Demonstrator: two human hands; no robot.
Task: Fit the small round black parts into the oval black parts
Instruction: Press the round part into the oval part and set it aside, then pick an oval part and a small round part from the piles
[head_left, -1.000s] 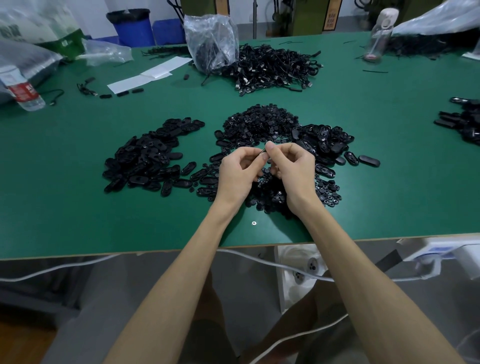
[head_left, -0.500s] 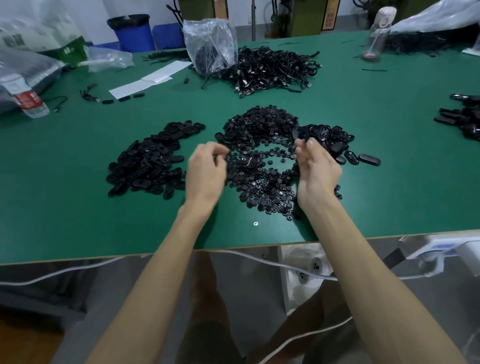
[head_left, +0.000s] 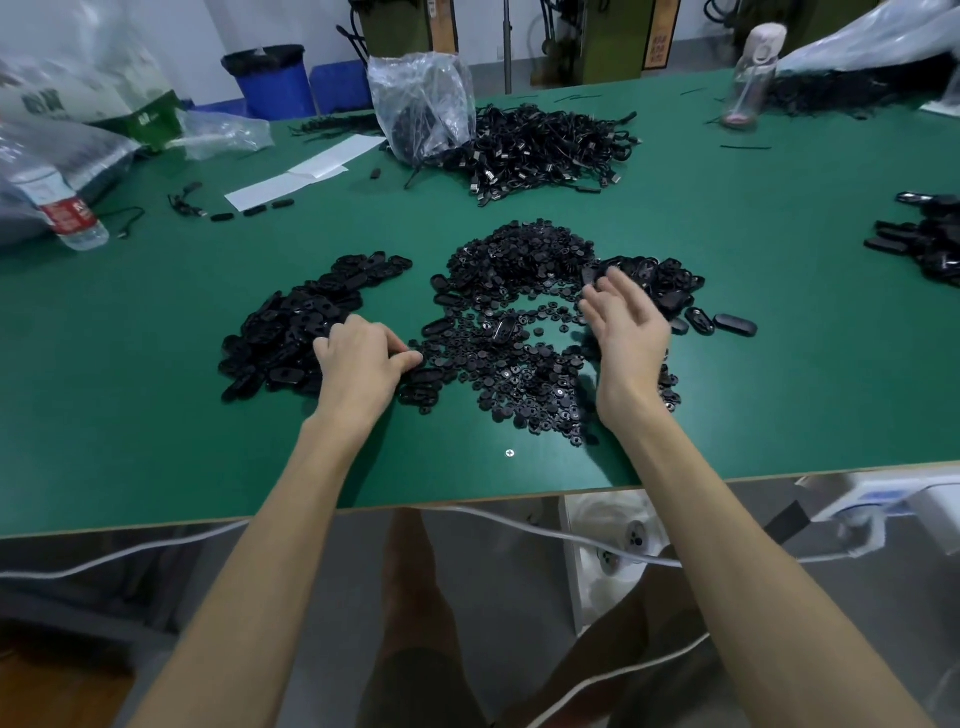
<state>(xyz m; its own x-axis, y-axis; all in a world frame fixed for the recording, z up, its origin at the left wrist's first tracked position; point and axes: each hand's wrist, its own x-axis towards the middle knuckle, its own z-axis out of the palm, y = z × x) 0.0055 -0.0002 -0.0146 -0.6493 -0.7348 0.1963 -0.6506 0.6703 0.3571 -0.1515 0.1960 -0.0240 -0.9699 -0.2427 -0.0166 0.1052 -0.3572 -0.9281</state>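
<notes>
On the green table (head_left: 156, 426) a heap of small round black parts (head_left: 519, 265) spreads toward me. A pile of oval black parts (head_left: 285, 332) lies left of it and a second oval pile (head_left: 660, 280) right of it. One oval part (head_left: 503, 330) lies among the round ones. My left hand (head_left: 358, 364) rests on the near right edge of the left pile, fingers bent down onto it and thumb spread apart; I see nothing pinched. My right hand (head_left: 626, 332) hovers with straight fingers, palm facing left, its fingertips at the right oval pile.
A tangle of black cables (head_left: 545, 150) and a clear plastic bag (head_left: 421, 98) lie behind the heaps. A water bottle (head_left: 70, 218) stands far left beside white paper strips (head_left: 301, 174). More black parts (head_left: 930, 244) sit at the right edge. A tiny white screw (head_left: 509, 453) lies near the front edge.
My hands were together over the round heap pinching a part. They have separated: the left hand went left to the oval pile, and the right hand opened and reached to the right pile.
</notes>
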